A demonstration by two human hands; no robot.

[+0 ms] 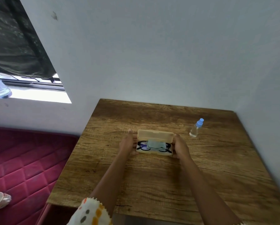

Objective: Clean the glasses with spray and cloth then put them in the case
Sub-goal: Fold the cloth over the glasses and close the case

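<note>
Glasses [143, 146]: one pair, one cloth [155, 144], one case [154, 135], one spray bottle [194, 130].

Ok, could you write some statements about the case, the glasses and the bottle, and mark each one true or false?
1. The case is open. True.
2. The glasses lie on the table beside the case. False: they lie inside the case.
3. A cloth lies on top of the glasses. True.
4. The right hand holds the spray bottle. False: the bottle stands alone on the table; this hand holds the case's right end.
5. The left hand holds the case's left end. True.
</note>
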